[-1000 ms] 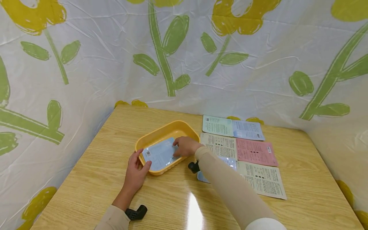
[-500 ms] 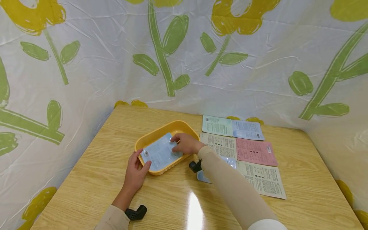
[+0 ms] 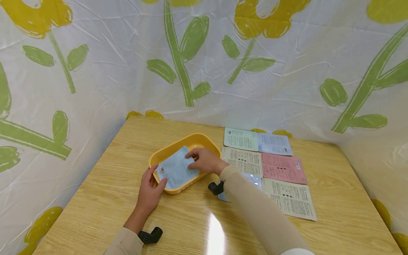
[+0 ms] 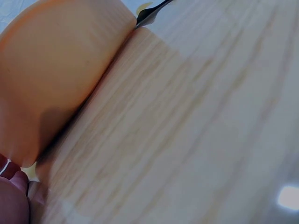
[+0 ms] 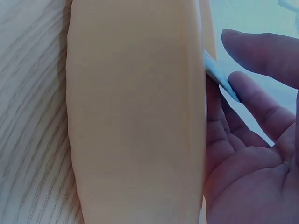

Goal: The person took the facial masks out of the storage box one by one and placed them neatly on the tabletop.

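Observation:
A shallow yellow plastic basin sits on the table, with a flat light-blue packet inside, barcode end toward the left. My left hand grips the basin's left end, thumb over the rim and fingers round the outside. At the other end, my right hand reaches in over the rim and holds the packet's right edge. In the right wrist view, the packet's raised edge lies against the index fingertip, with the thumb above it. The left wrist view shows the basin's outer wall and a bit of finger.
Right of the basin, several flat packets lie in rows: a green one, a blue one, a pink one and cream ones. Another blue packet is partly under the right sleeve. A flowered sheet hangs behind the table.
The right edge of the blue packet has lifted and the packet has shifted slightly left in the basin with the right hand. The left hand has stayed in place.

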The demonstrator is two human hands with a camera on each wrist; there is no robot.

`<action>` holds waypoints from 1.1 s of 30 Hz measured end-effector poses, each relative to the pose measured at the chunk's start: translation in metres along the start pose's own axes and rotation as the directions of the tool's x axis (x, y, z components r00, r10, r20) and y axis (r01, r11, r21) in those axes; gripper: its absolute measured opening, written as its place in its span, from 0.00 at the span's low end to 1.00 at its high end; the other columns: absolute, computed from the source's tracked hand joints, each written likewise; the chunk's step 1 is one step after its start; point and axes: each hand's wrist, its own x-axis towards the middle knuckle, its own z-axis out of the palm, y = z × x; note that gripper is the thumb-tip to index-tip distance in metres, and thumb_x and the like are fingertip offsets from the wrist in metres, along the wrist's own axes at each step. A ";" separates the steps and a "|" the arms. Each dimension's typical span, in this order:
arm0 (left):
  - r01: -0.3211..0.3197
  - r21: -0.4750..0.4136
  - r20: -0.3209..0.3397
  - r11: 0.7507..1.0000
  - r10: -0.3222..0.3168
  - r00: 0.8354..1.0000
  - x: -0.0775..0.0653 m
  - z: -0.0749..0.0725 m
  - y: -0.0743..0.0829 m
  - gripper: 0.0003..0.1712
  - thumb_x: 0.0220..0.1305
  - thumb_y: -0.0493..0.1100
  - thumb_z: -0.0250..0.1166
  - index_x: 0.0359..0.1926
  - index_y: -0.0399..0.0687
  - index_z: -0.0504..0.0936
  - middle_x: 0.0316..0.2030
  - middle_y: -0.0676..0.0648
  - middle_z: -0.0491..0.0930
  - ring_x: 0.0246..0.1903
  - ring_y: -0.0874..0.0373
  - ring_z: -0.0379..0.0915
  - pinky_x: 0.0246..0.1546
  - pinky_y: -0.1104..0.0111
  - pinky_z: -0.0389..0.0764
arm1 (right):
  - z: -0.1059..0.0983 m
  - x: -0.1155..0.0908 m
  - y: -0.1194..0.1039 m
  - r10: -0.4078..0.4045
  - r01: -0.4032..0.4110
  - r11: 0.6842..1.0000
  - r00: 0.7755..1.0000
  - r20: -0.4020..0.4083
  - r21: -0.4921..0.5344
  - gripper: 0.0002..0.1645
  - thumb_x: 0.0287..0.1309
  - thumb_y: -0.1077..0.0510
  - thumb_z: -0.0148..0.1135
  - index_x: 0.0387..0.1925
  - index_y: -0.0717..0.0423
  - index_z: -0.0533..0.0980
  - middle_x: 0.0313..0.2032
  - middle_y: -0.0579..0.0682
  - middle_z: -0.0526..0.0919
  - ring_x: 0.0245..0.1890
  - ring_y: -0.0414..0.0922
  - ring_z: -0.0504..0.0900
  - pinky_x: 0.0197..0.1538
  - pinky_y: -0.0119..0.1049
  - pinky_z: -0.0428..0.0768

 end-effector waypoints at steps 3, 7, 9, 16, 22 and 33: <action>0.002 -0.001 0.001 1.000 -0.002 1.000 0.000 0.000 0.000 0.35 0.69 0.38 0.64 0.73 0.39 0.62 0.73 0.34 0.48 0.74 0.42 0.45 0.71 0.52 0.52 | 0.003 0.000 -0.003 -0.020 0.021 1.000 1.000 0.011 -0.016 0.22 0.56 0.60 0.72 0.53 0.56 0.81 0.52 0.50 0.81 0.49 0.47 0.76 0.55 0.38 0.77; 0.001 -0.004 0.000 1.000 -0.001 1.000 0.000 0.000 0.000 0.35 0.69 0.38 0.64 0.73 0.39 0.61 0.73 0.34 0.48 0.74 0.42 0.45 0.71 0.51 0.52 | 0.009 0.000 -0.007 -0.043 0.045 0.997 0.998 0.036 -0.056 0.22 0.57 0.59 0.71 0.54 0.55 0.81 0.53 0.49 0.81 0.50 0.45 0.76 0.54 0.36 0.77; 0.000 -0.008 0.001 1.000 0.000 1.000 0.000 0.001 0.000 0.35 0.69 0.38 0.64 0.73 0.39 0.61 0.73 0.34 0.49 0.74 0.42 0.45 0.71 0.52 0.52 | 0.011 0.001 -0.008 -0.048 0.051 0.996 0.998 0.041 -0.077 0.21 0.57 0.60 0.71 0.54 0.54 0.82 0.53 0.49 0.81 0.49 0.45 0.76 0.53 0.35 0.78; -0.001 -0.013 0.001 1.000 0.001 1.000 0.000 0.000 0.000 0.34 0.70 0.39 0.64 0.72 0.40 0.62 0.72 0.36 0.51 0.74 0.44 0.46 0.71 0.54 0.52 | 0.016 0.000 -0.015 -0.056 0.058 0.985 0.998 0.017 -0.164 0.19 0.59 0.61 0.67 0.53 0.53 0.82 0.53 0.49 0.82 0.48 0.45 0.77 0.50 0.35 0.79; -0.007 -0.009 0.004 1.000 0.007 1.000 -0.001 0.000 0.000 0.34 0.70 0.38 0.64 0.73 0.40 0.62 0.72 0.35 0.50 0.74 0.44 0.46 0.71 0.54 0.52 | 0.019 -0.003 -0.016 -0.056 0.054 0.983 0.998 -0.005 -0.173 0.18 0.61 0.60 0.66 0.54 0.52 0.82 0.55 0.50 0.82 0.50 0.46 0.78 0.52 0.37 0.79; -0.002 0.000 0.001 1.000 0.002 1.000 0.000 -0.001 0.000 0.35 0.70 0.40 0.64 0.73 0.42 0.62 0.73 0.35 0.49 0.74 0.42 0.43 0.71 0.52 0.52 | 0.012 -0.011 -0.013 -0.065 0.053 0.992 0.993 -0.102 -0.114 0.17 0.62 0.62 0.66 0.53 0.55 0.82 0.56 0.55 0.81 0.55 0.50 0.77 0.59 0.44 0.76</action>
